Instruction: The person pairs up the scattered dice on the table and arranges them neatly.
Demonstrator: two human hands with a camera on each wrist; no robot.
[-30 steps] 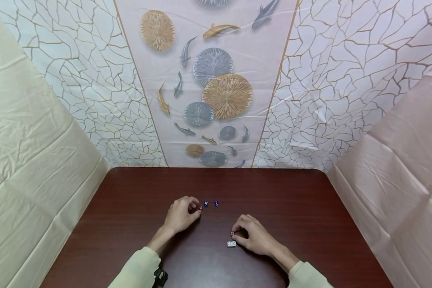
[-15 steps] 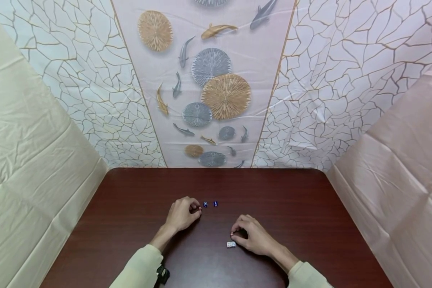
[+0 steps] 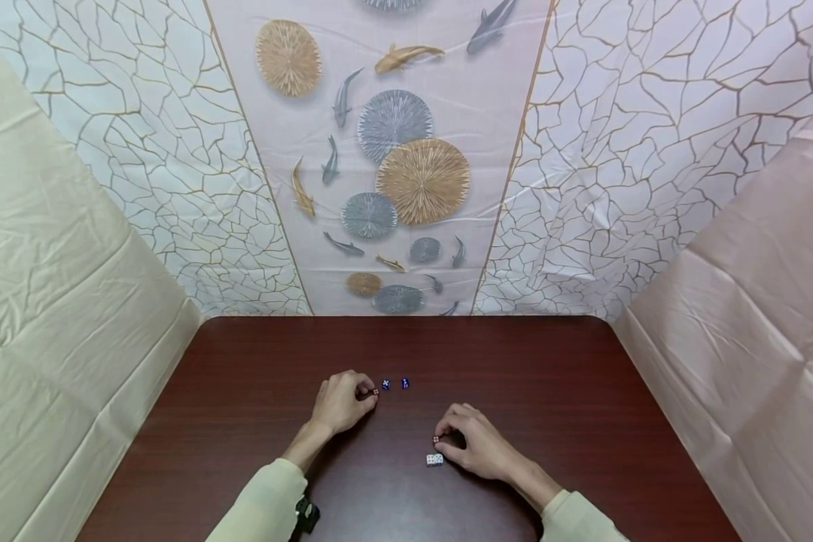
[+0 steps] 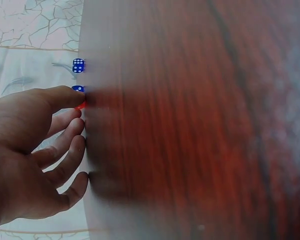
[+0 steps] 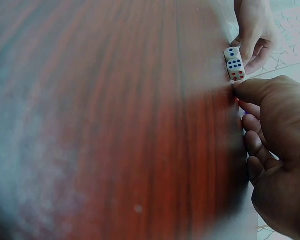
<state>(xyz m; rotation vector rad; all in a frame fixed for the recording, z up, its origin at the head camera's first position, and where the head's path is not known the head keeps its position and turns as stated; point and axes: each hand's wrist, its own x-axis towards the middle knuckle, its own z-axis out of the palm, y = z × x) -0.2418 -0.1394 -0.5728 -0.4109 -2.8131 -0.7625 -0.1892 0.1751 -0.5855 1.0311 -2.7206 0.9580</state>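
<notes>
From where I stand, taking twelve o'clock as straight away from the seated person, both hands are pinching over a dark reddish-brown, wood-grained table [image 3: 257,354] with rounded far corners. The left hand [image 3: 342,403], toward ten o'clock on the tabletop, has a small red cube-shaped die with pale pips [image 3: 376,391] between thumb and forefinger. Its other fingers bend down by the wood, slightly apart. Just beside that die, at about two o'clock, sits a glossy deep-blue die with white pips [image 3: 386,384], and at three o'clock from it a second deep-blue die [image 3: 405,383] stands a little apart.

The right hand [image 3: 477,444], toward four o'clock, pinches another small red die [image 3: 436,439] at its nine o'clock side, thumb and forefinger either side of it, the remaining fingers curled. At six o'clock from this die, near the thumb, two white dice with blue and red pips [image 3: 434,460] lie touching each other.

Pale cream sleeves [image 3: 257,500] reach in from seven and five o'clock. At twelve, beyond the table, hangs a pinkish cloth panel printed with fish and round pads [image 3: 461,98], flanked by white cloth with gold crackle lines [image 3: 583,150].
</notes>
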